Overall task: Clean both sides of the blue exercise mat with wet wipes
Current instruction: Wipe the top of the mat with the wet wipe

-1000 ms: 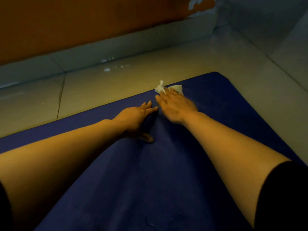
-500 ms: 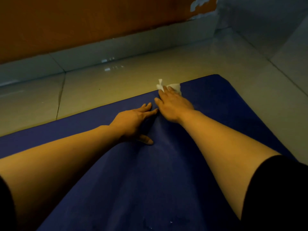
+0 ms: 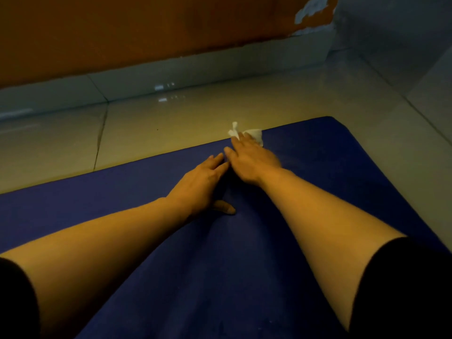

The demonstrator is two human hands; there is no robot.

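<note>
Glossy pale floor tiles are lying under the blue exercise mat, beneath an orange wall. Compared with a second ago, the right hand is reaching nearer the mat's far edge, fingers flat, pressing the crumpled white wet wipe there. The left hand is resting relaxed and flat on the mat, unmoved. Mat surface is appearing dark, smooth, faintly streaked.
</note>
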